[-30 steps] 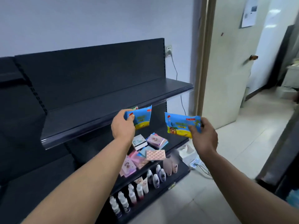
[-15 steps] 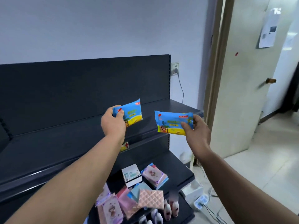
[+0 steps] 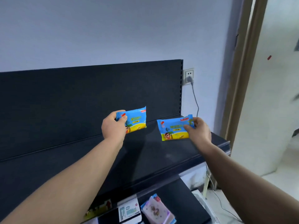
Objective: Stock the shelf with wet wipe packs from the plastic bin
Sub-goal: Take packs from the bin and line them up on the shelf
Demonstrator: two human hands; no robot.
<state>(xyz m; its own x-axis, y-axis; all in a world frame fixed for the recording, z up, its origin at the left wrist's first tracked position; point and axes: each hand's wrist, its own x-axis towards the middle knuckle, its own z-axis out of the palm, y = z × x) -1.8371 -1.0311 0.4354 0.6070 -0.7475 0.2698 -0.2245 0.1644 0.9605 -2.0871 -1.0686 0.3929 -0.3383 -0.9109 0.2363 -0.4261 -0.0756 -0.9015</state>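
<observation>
Left hand (image 3: 112, 127) grips 1 wipe pack (image 3: 137, 121), right hand (image 3: 199, 132) pinches a 2nd pack (image 3: 173, 130), seemingly above the shelf (image 3: 153, 160).

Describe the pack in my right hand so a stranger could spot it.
Find the dark top shelf against the wall. Above its right end, the right hand holds a blue pack. Unlike the matching pack in the left hand, it is lower, nearer the wall socket.
</observation>
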